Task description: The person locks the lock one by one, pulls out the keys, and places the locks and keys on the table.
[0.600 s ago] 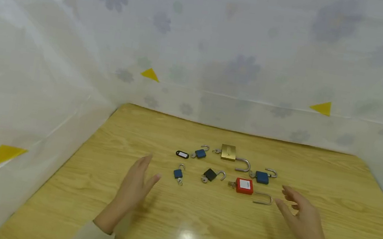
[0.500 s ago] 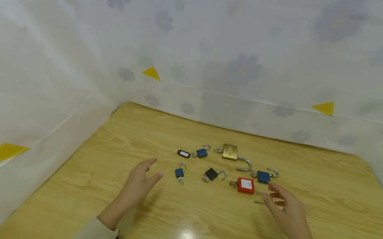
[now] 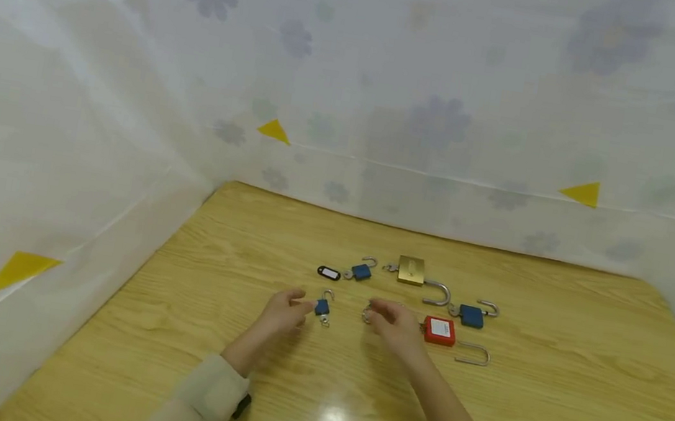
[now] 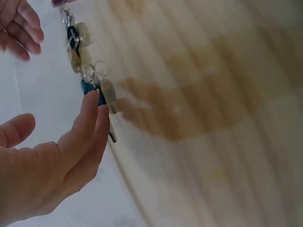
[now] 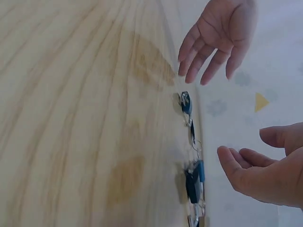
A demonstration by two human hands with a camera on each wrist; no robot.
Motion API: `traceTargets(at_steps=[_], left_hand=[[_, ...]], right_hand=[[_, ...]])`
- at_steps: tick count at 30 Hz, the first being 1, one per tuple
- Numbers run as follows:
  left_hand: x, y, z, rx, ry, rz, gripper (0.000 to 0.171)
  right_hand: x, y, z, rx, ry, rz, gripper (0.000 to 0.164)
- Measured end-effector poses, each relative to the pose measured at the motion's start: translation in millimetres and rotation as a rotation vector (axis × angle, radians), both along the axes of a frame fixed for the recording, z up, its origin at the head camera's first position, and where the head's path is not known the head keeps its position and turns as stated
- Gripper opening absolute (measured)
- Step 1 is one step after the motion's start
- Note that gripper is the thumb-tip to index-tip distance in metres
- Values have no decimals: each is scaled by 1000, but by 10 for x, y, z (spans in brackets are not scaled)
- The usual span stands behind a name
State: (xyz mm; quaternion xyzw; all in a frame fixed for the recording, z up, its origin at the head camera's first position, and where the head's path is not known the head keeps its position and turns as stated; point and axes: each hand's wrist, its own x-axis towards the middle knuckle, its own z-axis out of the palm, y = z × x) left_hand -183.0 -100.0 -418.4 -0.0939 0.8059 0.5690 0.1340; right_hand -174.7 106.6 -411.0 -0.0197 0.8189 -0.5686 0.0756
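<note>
My left hand hovers just left of a small blue padlock, its thumb tip overlapping the lock in the head view. Nothing is in that hand; the left wrist view shows its fingers gently bent and the thumb apart. Over the middle of the row, my right hand covers most of a black padlock, whose dark body shows in the right wrist view. Thumb and fingers of the right hand stand apart, holding nothing. Right of it lies a red padlock with a white label and a long, unlatched shackle.
Behind the hands lie a brass padlock, a blue padlock and a black key tag. Another blue padlock lies at the right. Keys sit in the locks. White flowered sheeting walls the wooden table.
Both hands have come inward: the right swept left from the red padlock's shackle to the black padlock, the left shifted right to the small blue padlock. The locks lie as before.
</note>
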Motion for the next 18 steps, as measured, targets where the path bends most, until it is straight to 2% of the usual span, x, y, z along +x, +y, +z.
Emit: traceTargets(at_steps=[3,7,11,14,18], left_hand=[[-58,65,-54,25,-48,43,50],[-120,97,-57,-6,-71,75,46],[-178,147,-36,34,-137,110,41],[-209,190,-25,103,-193,137,38],[-216,237,-9,136,-216,177,32]], right_hand=[[-86,-177,-101,12,11,-27,33],[-206,-412,-205,64,14,-39,30],[-306,-574,-228,21,-120,-79,30],[-345,-639,-210,-17,-235,-115,31],[-355,-699,-176,-33,-293,-114,32]])
